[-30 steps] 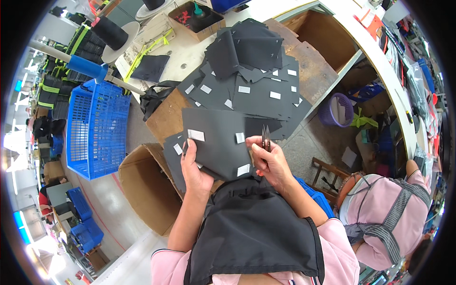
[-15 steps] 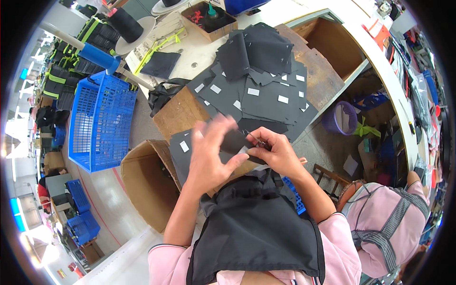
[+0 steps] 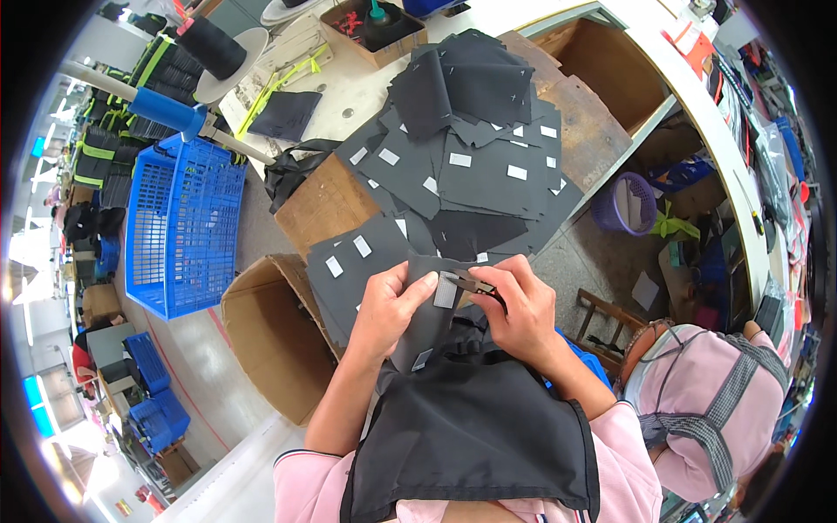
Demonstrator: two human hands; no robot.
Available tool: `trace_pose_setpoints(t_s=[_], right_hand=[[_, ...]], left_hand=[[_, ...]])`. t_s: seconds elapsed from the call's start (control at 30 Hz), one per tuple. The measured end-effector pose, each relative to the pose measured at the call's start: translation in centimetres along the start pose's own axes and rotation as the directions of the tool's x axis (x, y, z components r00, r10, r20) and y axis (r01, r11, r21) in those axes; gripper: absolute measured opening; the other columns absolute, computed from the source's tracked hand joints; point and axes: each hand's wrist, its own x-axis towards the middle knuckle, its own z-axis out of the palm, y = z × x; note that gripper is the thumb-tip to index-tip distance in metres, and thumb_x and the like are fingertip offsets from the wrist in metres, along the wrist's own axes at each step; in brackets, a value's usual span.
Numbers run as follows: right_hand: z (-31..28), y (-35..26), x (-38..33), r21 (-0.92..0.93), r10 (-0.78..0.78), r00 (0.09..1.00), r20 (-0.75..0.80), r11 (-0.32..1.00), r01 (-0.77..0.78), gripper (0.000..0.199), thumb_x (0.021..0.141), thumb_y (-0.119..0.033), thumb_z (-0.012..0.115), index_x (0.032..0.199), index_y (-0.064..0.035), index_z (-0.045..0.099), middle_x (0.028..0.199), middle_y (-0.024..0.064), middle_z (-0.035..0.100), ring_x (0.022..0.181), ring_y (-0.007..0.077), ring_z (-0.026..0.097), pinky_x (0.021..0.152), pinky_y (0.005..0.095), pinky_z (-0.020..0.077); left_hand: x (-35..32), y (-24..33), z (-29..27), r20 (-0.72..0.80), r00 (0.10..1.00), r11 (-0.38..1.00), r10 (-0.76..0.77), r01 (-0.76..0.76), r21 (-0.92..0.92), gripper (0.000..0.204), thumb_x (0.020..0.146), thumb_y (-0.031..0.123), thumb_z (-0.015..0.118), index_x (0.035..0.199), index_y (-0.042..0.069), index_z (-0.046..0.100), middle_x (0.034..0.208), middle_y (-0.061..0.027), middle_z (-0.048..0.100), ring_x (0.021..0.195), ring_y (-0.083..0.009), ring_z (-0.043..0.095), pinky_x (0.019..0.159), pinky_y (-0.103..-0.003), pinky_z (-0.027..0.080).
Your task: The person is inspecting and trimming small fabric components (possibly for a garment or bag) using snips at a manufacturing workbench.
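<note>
A dark grey fabric piece [image 3: 413, 333] hangs in front of my apron, its upper edge pinched by my left hand [image 3: 382, 309] between thumb and fingers. My right hand [image 3: 521, 307] is closed round small metal thread snips [image 3: 471, 283]. Their blades lie at the top corner of a white rectangular patch [image 3: 445, 292] on the held piece; whether they touch thread cannot be made out. A second small patch [image 3: 423, 358] shows near the piece's lower end. Beyond my hands, stacked dark fabric pieces [image 3: 488, 187] with white patches cover the work surface.
To the left stand an open cardboard box [image 3: 270, 327] and a blue plastic basket [image 3: 185, 231]. A black thread cone [image 3: 212, 48] sits at the far left, near a small box of tools [image 3: 375, 48]. At right are a purple bin [image 3: 624, 205] and a seated co-worker [image 3: 697, 401].
My left hand has come down and taken hold of a fabric piece's edge. My right hand has lowered slightly, bringing the snips to the white patch. The view has shifted a little.
</note>
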Motion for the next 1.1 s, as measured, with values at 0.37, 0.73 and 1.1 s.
trace_pose_setpoints(t_s=[0.37, 0.73, 1.1], right_hand=[[0.0, 0.0, 0.1, -0.054, -0.151, 0.988, -0.046, 0.987, 0.148, 0.029, 0.065, -0.005, 0.072, 0.092, -0.0056, 0.063, 0.075, 0.0054, 0.054, 0.058, 0.0206, 0.054, 0.052, 0.0313, 0.0444], [-2.2, 2.4, 2.8, 0.26, 0.101, 0.909, 0.405, 0.94, -0.221, 0.023, 0.069, -0.001, 0.068, 0.089, -0.0007, 0.058, 0.073, 0.0047, 0.048, 0.063, 0.015, 0.046, 0.056, 0.0282, 0.0379], [1.2, 1.9, 1.6, 0.548, 0.381, 0.85, 0.364, 0.65, -0.526, 0.025, 0.08, -0.012, 0.066, 0.098, -0.002, 0.053, 0.076, 0.004, 0.052, 0.066, 0.0117, 0.049, 0.061, 0.024, 0.0402]], left_hand=[[-0.6, -0.1, 0.4, -0.026, 0.998, 0.989, 0.061, -0.057, 0.138, 0.017, 0.089, 0.013, 0.057, 0.096, -0.002, 0.063, 0.082, -0.0005, 0.063, 0.07, -0.004, 0.053, 0.062, -0.02, 0.043], [0.8, -2.4, -0.8, -0.049, 0.993, 0.895, 0.11, -0.077, 0.44, 0.033, 0.095, 0.022, 0.05, 0.11, -0.007, 0.052, 0.097, -0.0075, 0.061, 0.088, -0.0092, 0.054, 0.079, -0.023, 0.042], [0.5, -1.3, -0.4, 0.082, 0.994, 0.996, -0.073, 0.077, -0.052, 0.036, 0.081, 0.02, 0.07, 0.107, -0.002, 0.057, 0.096, -0.006, 0.062, 0.085, -0.0117, 0.058, 0.078, -0.025, 0.047]])
